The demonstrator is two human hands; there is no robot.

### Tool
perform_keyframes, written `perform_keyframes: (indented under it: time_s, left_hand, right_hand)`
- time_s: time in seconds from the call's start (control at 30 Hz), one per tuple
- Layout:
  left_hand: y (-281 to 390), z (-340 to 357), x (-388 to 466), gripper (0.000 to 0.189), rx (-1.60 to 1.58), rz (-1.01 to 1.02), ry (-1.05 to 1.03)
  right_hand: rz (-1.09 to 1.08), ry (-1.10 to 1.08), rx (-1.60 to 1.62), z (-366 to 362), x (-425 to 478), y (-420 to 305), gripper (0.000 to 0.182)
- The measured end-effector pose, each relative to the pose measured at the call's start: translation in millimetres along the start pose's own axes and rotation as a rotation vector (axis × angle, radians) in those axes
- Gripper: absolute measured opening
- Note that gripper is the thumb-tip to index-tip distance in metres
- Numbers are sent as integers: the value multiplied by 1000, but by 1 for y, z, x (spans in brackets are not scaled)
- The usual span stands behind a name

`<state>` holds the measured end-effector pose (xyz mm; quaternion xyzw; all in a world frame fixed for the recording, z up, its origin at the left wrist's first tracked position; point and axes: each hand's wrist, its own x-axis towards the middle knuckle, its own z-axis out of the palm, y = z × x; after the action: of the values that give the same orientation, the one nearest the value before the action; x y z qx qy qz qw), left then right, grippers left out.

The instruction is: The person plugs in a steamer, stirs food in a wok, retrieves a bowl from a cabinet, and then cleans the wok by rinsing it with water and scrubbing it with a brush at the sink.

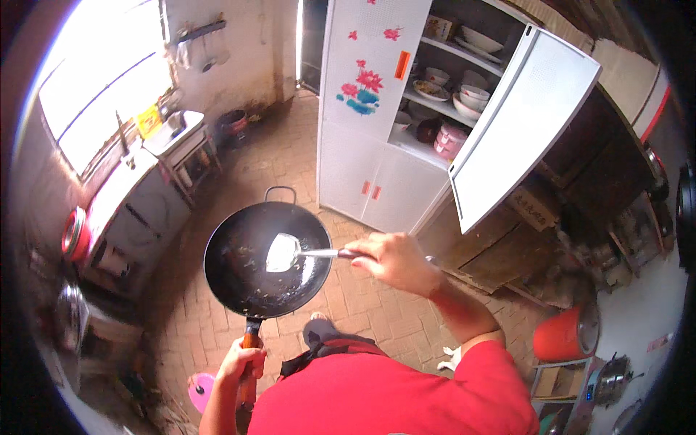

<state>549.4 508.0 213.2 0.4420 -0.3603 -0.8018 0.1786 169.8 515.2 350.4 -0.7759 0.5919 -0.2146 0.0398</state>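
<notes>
A black wok [239,255] with a small loop handle at its far rim is held up over the brick floor by my left hand [246,360], which is closed round its wooden handle [250,341]. Bits of food cling to the inside of the wok. My right hand [389,260] grips the dark handle of a metal wok spatula [283,253], whose blade is over the inside of the wok; whether it touches the metal I cannot tell.
Ahead stands a white cabinet [353,157], its upper door [522,130] swung open on bowls [470,100] and plates. A sink [187,122] and counter line the left wall. Near my feet are a pink lid-like object [202,391] and a white animal's paws [450,359]; a red bucket [557,334] lies right.
</notes>
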Motion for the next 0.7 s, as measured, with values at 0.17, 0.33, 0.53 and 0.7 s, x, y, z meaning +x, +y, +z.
perform_keyframes:
  time_s: [0.17,0.33,0.53,0.7]
  left_hand:
    - [88,-43,48,18,37,-31,8]
    - [169,-86,109,18,90,-39,-64]
    - [268,-151,186,17,146,-104,-158]
    - [341,-198,232,18,246,-132,-264]
  right_hand:
    - [167,18,119,15,75,7,28]
    - [227,112,118,37,143,32,26]
    - [425,158,101,74,225,33,28]
    - [537,275,109,94,283,19,27]
